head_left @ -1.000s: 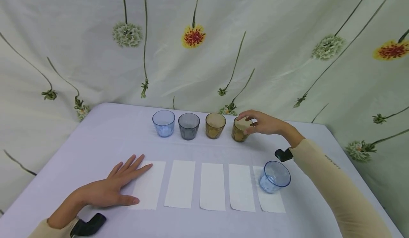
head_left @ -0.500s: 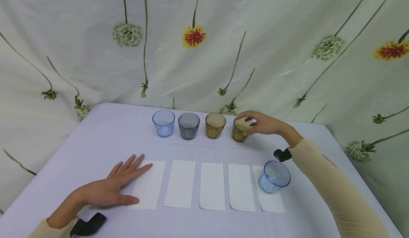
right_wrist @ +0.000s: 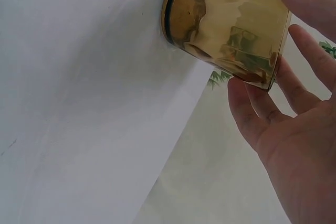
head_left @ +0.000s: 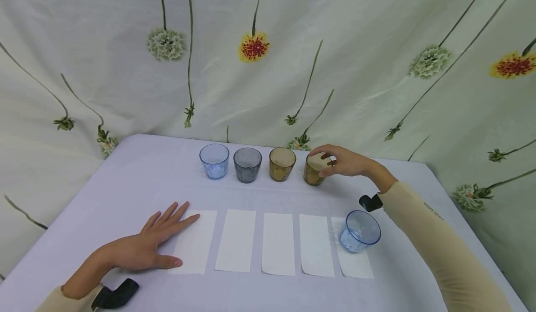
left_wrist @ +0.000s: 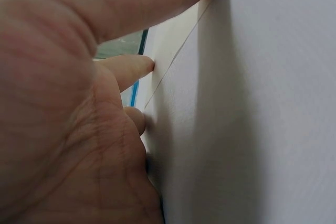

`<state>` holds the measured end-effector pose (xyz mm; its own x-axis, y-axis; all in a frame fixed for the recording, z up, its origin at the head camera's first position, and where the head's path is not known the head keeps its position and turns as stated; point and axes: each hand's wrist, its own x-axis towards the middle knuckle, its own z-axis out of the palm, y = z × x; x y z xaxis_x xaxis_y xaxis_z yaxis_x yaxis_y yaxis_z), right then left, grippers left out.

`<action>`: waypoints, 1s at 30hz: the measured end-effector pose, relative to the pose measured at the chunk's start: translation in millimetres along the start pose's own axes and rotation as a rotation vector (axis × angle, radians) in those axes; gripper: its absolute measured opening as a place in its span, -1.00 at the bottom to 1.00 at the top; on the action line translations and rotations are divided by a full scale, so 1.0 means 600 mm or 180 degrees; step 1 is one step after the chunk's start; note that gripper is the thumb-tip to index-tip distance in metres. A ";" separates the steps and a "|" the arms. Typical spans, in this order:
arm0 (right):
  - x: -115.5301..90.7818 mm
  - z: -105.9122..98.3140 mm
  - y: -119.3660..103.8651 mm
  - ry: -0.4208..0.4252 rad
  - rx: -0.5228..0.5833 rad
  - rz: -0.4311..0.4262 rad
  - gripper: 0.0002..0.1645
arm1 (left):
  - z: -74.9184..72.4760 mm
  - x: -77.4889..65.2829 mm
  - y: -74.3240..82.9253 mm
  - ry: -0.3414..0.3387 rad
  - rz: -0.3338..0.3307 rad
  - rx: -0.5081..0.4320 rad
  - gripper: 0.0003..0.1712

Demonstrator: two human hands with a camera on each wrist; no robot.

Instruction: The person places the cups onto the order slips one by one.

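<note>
Nothing has shifted since the earlier frames. Right hand (head_left: 345, 161) stays curled round the rim of the amber cup (head_left: 314, 170), rightmost of four along the table's far edge. Left hand (head_left: 144, 247) lies flat, fingers straight, on the leftmost paper strip (head_left: 194, 242). Risk: a rim-only hold could tip the cup. Lilac tablecloth (head_left: 138, 177); floral curtain (head_left: 293, 60) behind.

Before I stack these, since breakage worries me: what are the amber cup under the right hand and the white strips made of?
The amber cup looks like clear tinted glass or hard plastic: glossy, see-through, with faceted reflections; which one, I cannot tell. The right hand curls round its rim. The white strips look like matte paper: thin, flat, slightly ragged ends.
</note>
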<state>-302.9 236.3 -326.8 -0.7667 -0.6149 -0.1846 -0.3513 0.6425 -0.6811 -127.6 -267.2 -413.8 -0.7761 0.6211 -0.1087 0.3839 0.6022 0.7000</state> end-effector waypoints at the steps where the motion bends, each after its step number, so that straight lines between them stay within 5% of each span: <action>1: 0.000 0.000 0.000 0.0000 -0.0004 0.0001 -0.26 | 0.000 0.000 0.000 -0.0001 -0.0003 0.0001 0.01; 30: -0.011 -0.003 -0.004 0.0041 -0.0094 0.0025 -0.22 | -0.002 0.002 0.006 -0.0013 -0.0060 -0.0024 0.03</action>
<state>-298.0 239.4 -322.9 -0.7763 -0.6040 -0.1807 -0.3608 0.6607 -0.6583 -127.7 -264.8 -410.2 -0.7811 0.6117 -0.1250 0.3652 0.6101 0.7032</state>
